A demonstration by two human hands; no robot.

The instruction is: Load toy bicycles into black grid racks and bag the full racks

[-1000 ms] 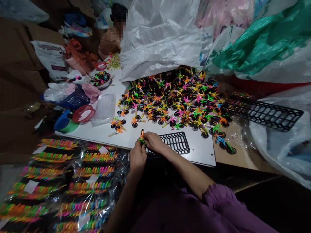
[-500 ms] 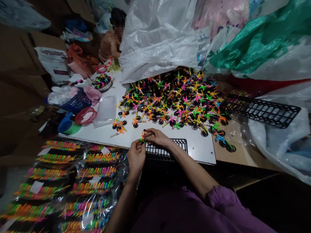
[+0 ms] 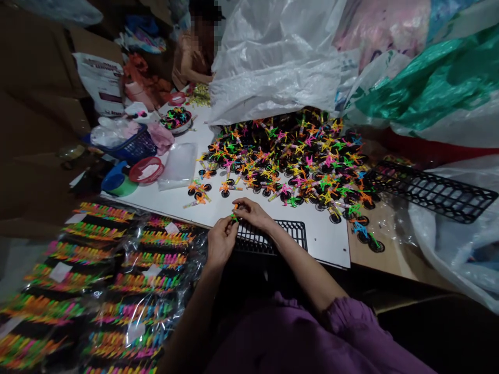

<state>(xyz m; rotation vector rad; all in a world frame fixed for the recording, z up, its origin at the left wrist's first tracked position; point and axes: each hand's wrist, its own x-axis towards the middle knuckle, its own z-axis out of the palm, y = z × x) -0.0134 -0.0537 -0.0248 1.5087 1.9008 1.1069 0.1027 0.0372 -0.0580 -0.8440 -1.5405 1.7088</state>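
Observation:
My left hand (image 3: 222, 240) is closed at the table's front edge, its fingertips pinching a small toy bicycle (image 3: 234, 217) with green and orange plastic parts. Thumb and fingers of my right hand (image 3: 252, 214) grip the upper, orange part of the same toy. Much of it is hidden by my fingers. Under my right wrist lies a black plastic rack (image 3: 297, 228) with rows of slots, at the edge of the white table (image 3: 323, 244). Beyond my hands spreads a large heap of colourful toy bicycles (image 3: 288, 161) with black wheels.
A second black rack (image 3: 432, 192) rests at the right. Plastic-wrapped packs of toys (image 3: 132, 285) lie low on the left. Clear bags (image 3: 177, 166), a red basket (image 3: 146, 170) and a blue basket (image 3: 136, 145) stand on the left. A person (image 3: 195, 57) sits at the far side.
The view has shifted, so the heap and baskets appear further right. Both hands stay together on the toy bicycle; my right fingers now cover more of its orange part.

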